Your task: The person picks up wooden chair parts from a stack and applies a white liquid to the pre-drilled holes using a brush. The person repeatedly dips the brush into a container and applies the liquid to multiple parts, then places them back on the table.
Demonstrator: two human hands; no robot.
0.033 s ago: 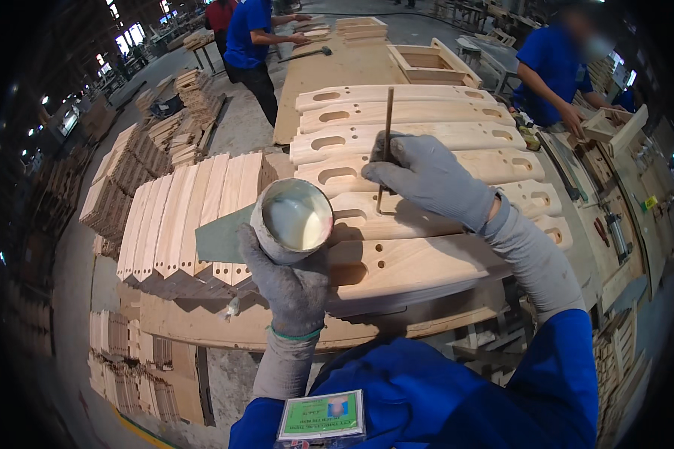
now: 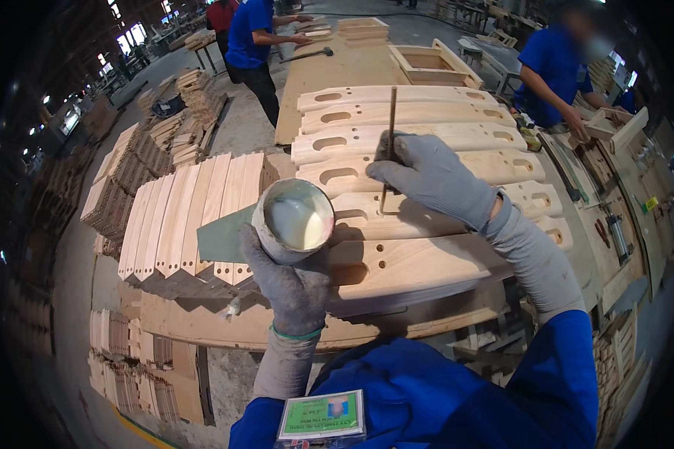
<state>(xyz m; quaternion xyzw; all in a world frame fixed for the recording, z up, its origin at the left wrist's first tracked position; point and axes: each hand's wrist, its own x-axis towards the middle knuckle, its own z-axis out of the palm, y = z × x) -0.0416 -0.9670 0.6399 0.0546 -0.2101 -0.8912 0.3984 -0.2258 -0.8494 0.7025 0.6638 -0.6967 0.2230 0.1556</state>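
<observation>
My left hand, in a grey glove, grips a round cup of milky white liquid, tilted so its inside shows. A flat grey-green piece sticks out beside the cup; whether the hand holds it is hidden. Between the gloved fingers of my right hand is a thin brown stick, nearly upright. Its lower end meets a pale wooden board near the small holes by an oval slot. The nearest wooden board, with two round holes and a slot, lies below my right forearm.
Slatted wooden pieces with drilled ends lie to the left. Wooden frames and a mallet are on the far table. Co-workers in blue stand at the back left and right. Pliers lie on the right bench.
</observation>
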